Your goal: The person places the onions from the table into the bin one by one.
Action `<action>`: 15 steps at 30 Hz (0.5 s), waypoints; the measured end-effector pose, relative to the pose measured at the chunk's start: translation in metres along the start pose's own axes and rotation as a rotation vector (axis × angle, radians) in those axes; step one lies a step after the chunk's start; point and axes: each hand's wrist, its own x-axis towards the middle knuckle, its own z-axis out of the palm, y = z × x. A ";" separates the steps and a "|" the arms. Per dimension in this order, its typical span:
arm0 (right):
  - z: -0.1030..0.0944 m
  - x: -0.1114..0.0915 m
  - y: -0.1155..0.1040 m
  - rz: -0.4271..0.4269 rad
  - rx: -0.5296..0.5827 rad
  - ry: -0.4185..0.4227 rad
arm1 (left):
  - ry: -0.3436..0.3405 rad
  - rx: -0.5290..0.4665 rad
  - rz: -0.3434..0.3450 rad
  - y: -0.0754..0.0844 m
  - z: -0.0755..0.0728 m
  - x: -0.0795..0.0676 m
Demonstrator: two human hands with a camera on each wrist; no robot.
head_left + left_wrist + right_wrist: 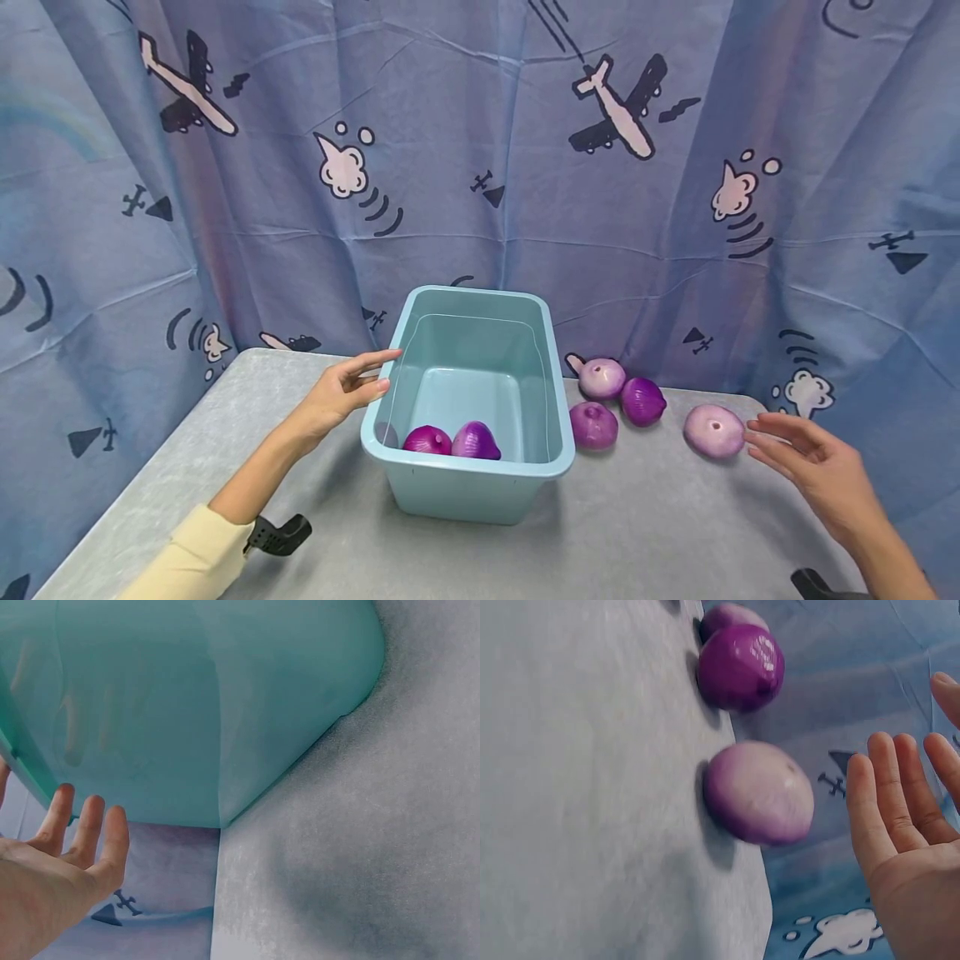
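Plane-print curtain behind grey worktop. Left grip half spread, holding nothing, at left rim of blue bin; contact unclear. Two onions inside bin. Right grip outstretched, unfilled, just beside pale onion; three onions nearer bin.

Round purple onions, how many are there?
6: two onions inside the light-blue plastic bin, three onions clustered beside it on the grey table, one onion near the right hand. The bin's front wall may hide more.
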 end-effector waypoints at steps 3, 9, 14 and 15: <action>-0.007 -0.002 0.003 -0.003 -0.002 0.007 | -0.002 0.000 0.000 -0.001 0.000 0.000; -0.020 -0.006 0.009 -0.016 0.117 -0.029 | 0.003 -0.002 -0.001 -0.001 0.000 0.000; -0.032 -0.007 0.016 0.047 0.087 0.045 | 0.003 -0.006 -0.001 -0.001 0.000 0.000; -0.034 -0.007 0.018 0.057 0.087 0.059 | 0.003 -0.007 -0.001 -0.001 0.000 0.001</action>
